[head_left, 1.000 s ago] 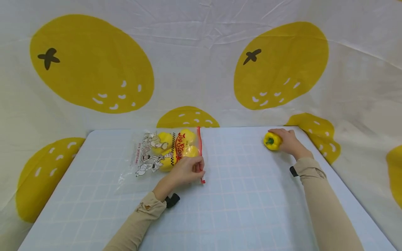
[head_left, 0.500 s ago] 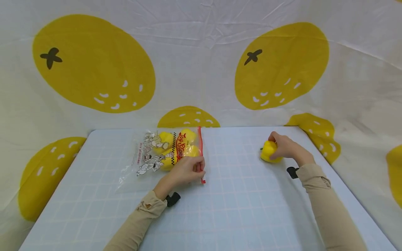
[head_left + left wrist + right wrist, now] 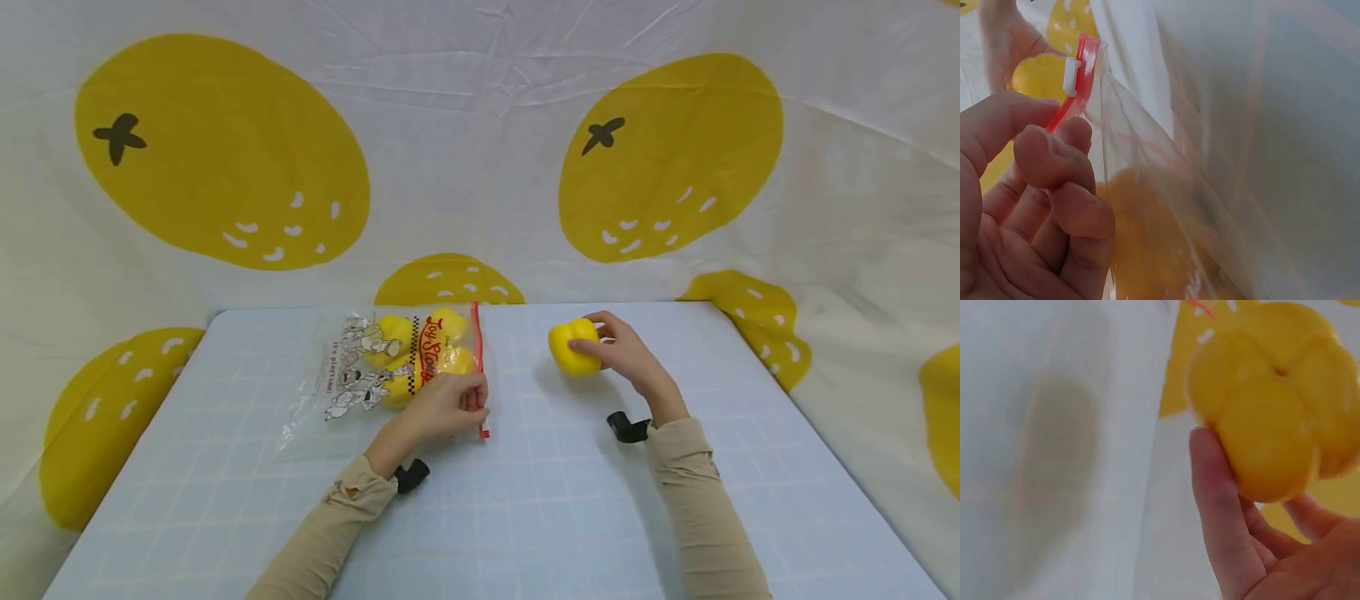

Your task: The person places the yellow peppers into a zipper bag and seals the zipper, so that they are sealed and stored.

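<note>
A clear zip bag (image 3: pixel 315 408) with red print and cartoon figures lies at the left of the table, several yellow bell peppers (image 3: pixel 395 333) inside it. My left hand (image 3: pixel 442 406) pinches the red zip edge (image 3: pixel 478 342) of its mouth near the front corner. The left wrist view shows a white slider (image 3: pixel 1071 76) on the red strip (image 3: pixel 1088 59), just beyond the fingers. To the right of the bag, my right hand (image 3: pixel 626 354) grips a loose yellow bell pepper (image 3: pixel 572 346), held above the table with its lobed bottom facing the right wrist camera.
The table (image 3: pixel 540 517) has a pale blue checked cover. Behind it hangs a white cloth (image 3: pixel 465 150) printed with big yellow fruit. Black wrist cameras (image 3: pixel 628 427) jut from both wrists. A shadow lies under the right hand on the cover.
My right hand has lifted the bell pepper from the right side of the table and carried it left toward the bag, turning its stem out of sight. The left hand has stayed put.
</note>
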### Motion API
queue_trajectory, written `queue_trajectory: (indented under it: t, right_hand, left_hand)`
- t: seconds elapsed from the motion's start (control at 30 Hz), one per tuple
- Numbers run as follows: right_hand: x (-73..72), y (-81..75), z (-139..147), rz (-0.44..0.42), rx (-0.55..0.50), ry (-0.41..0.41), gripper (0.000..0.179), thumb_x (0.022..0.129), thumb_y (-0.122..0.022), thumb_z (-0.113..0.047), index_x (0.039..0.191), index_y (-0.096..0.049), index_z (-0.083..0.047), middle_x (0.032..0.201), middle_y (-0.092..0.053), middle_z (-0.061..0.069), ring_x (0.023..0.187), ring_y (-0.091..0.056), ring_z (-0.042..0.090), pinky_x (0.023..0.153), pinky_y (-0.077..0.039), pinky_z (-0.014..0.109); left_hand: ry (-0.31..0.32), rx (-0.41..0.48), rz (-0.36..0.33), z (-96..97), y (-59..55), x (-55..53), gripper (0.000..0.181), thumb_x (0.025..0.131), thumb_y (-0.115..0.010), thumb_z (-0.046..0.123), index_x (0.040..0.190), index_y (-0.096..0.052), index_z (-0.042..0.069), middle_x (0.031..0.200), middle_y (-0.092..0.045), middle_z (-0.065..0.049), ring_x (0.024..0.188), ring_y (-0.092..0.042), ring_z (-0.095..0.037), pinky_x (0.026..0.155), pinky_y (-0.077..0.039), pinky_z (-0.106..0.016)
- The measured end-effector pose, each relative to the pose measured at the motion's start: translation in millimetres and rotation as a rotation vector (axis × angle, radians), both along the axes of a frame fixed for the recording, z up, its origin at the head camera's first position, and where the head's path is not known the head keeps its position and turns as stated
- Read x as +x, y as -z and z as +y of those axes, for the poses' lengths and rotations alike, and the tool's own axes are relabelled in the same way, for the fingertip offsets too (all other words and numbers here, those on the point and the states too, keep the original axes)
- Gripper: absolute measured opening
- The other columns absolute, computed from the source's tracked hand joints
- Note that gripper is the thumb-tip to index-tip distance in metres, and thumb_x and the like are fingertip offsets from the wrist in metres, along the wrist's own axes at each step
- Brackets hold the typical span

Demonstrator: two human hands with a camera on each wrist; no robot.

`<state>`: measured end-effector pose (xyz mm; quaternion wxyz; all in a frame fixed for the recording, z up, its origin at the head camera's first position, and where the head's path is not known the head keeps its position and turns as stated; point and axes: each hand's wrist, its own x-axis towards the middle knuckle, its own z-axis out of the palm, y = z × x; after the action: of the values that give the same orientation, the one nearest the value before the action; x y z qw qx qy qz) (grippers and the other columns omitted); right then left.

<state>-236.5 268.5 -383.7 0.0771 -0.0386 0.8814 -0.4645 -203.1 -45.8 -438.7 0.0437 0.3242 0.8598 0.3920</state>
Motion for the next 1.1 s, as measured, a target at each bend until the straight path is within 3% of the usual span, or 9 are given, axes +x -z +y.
queue_trajectory:
  t: [0.17, 0.37, 0.5, 0.7, 1.1]
  right_hand:
    - [-2.6, 16.9, -37.3, -0.068, -0.255, 0.084, 0.057, 0.097, -0.061, -0.039, 0.138, -0.042, -0.003, 0.127, -0.054, 0.022, 0.099, -0.055, 0.027, 0.082, -0.053, 0.033]
    - [-6.5, 39.9, -74.8, -0.113, -0.476, 0.167, 0.052, 0.097, -0.058, -0.038, 0.134, -0.045, -0.004, 0.125, -0.054, 0.018, 0.099, -0.057, 0.027, 0.085, -0.055, 0.039]
    - [-5.3, 52.0, -93.0, -0.162, -0.525, 0.192, 0.053, 0.096, -0.058, -0.040, 0.135, -0.045, -0.005, 0.129, -0.051, 0.015, 0.105, -0.054, 0.027, 0.091, -0.052, 0.037]
    - [-0.8, 64.8, -103.2, -0.220, -0.552, 0.168, 0.052, 0.096, -0.058, -0.034, 0.138, -0.043, -0.006, 0.134, -0.050, 0.016, 0.107, -0.054, 0.029, 0.097, -0.048, 0.040]
    - [0.7, 77.2, -103.8, -0.150, -0.515, 0.154, 0.050, 0.090, -0.069, -0.040, 0.127, -0.057, -0.008, 0.123, -0.062, 0.015, 0.096, -0.061, 0.024, 0.083, -0.054, 0.029]
  left_hand:
    - [-0.001, 0.004, -0.017, 0.6, -1.1, 0.4, 0.020, 0.085, -0.075, 0.012, 0.080, -0.056, 0.018, 0.065, -0.054, 0.007, 0.055, -0.049, -0.008, 0.051, -0.040, -0.023]
    - [0.000, 0.005, 0.009, 1.5, -1.4, -0.6, 0.021, 0.084, -0.076, 0.012, 0.079, -0.056, 0.018, 0.064, -0.053, 0.008, 0.056, -0.048, -0.007, 0.052, -0.039, -0.023]
    - [0.004, 0.016, 0.001, 1.3, -1.8, -0.6, 0.021, 0.084, -0.075, 0.011, 0.080, -0.056, 0.018, 0.065, -0.053, 0.008, 0.056, -0.049, -0.008, 0.052, -0.040, -0.023]
    - [0.012, 0.034, -0.031, 0.7, -2.5, -0.4, 0.020, 0.084, -0.074, 0.008, 0.082, -0.058, 0.018, 0.067, -0.055, 0.006, 0.056, -0.050, -0.010, 0.052, -0.041, -0.024]
    - [0.013, 0.017, 0.003, -0.4, -1.0, -1.2, 0.019, 0.083, -0.074, 0.010, 0.081, -0.058, 0.019, 0.065, -0.053, 0.009, 0.057, -0.048, -0.008, 0.054, -0.039, -0.023]
